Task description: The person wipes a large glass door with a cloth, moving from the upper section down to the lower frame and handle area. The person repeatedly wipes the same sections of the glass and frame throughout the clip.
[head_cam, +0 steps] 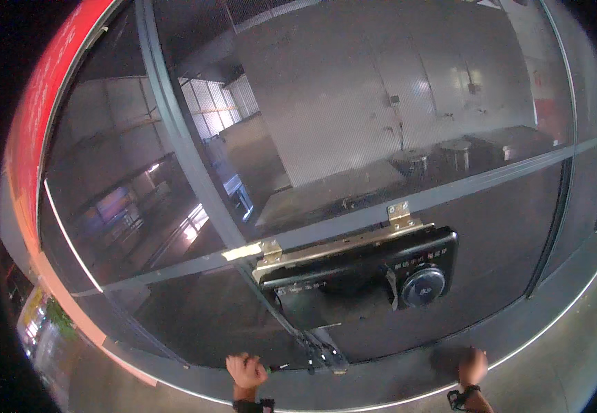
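Note:
My left hand [247, 370] is curled into a fist at the bottom, left of centre. A thin dark tool with a green part [269, 369] seems to stick out of it to the right; its exact kind is unclear. My right hand [472, 366] is blurred, by the lower border at the right; its fingers and any contents cannot be made out. Above and between the hands, a black box with a round knob [423, 285] hangs by metal brackets [401, 216] from a grey frame rail [329, 231]. Dark wires [324, 353] gather below it, near my left hand.
Grey-framed mesh or glass panels [340, 129] fill the view. Behind them show a counter [329, 188] and metal cylindrical containers [456, 155]. A vertical frame post [185, 134] crosses at the left, a red board [63, 62] stands beyond it, and concrete floor [562, 346] shows lower right.

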The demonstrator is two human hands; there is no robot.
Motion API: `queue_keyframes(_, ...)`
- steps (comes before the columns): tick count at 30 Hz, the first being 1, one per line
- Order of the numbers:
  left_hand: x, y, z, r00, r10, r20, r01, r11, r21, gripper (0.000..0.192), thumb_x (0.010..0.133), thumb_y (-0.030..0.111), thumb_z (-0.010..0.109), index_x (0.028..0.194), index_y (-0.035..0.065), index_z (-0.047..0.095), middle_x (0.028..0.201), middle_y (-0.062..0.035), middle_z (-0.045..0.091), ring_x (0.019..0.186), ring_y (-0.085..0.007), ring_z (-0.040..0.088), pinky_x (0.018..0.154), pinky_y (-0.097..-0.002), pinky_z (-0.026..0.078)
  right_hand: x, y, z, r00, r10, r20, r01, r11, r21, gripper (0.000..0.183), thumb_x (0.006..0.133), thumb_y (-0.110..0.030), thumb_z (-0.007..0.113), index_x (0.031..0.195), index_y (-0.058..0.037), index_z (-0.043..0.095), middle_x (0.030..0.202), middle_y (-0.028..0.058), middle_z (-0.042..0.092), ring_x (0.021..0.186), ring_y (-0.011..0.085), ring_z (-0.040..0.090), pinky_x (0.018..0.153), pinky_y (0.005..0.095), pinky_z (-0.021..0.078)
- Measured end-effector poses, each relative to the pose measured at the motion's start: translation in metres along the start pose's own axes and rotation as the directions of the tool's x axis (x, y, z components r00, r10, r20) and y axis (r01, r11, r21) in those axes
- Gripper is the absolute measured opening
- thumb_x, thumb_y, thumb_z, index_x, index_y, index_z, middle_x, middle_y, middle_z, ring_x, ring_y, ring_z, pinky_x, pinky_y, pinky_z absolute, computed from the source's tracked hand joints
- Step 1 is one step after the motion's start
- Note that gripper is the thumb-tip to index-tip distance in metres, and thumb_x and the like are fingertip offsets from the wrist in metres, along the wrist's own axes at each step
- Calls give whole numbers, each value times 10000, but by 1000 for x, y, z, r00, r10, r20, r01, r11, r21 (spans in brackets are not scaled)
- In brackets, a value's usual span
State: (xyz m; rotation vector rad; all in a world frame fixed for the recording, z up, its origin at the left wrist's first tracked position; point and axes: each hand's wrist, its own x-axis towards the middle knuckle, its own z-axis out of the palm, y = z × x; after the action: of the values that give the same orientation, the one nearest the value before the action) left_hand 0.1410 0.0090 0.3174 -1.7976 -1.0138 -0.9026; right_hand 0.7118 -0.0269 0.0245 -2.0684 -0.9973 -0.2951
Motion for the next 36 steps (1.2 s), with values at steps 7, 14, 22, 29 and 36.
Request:
queue_keyframes(7,94,-16,-30,973,203,-108,-188,973,138,241,661,68,614,888,123,672,892,-75,514,732,-276,536,624,-405,418,0,4,2,967,145,209,-157,987,41,379,806,-195,662,1136,-30,573,1254,277,554,1195,440,515,981,512,444)
queue_keyframes(14,297,32,-33,908,290,-303,-353,918,-180,375,696,17,774,1051,125,723,848,-34,527,699,-213,549,592,-332,431,6,10,-4,967,112,230,-125,991,43,340,784,-177,662,1086,-46,573,1237,262,564,1158,447,534,924,513,475)
queue_keyframes(22,372,59,-29,870,492,35,-493,870,18,541,746,136,744,1276,201,656,829,-30,511,744,-200,528,661,-327,443,0,16,2,986,-40,160,25,995,96,359,769,-158,662,1099,-51,567,1156,250,574,1100,453,546,895,518,475)
queue_keyframes(29,365,47,-15,841,541,31,-542,839,54,608,704,90,689,1303,174,632,832,-33,515,749,-205,532,664,-325,452,4,4,-12,967,24,255,-54,992,112,353,773,-141,666,1104,-65,570,1164,243,574,1144,465,524,933,509,467)
queue_keyframes(36,370,51,-12,859,506,80,-511,857,72,565,746,172,685,1307,181,620,934,-40,569,807,-194,560,718,-336,455,3,7,-17,945,29,324,-71,990,118,442,770,-146,672,1187,-58,555,1193,268,564,1172,474,511,963,525,447)
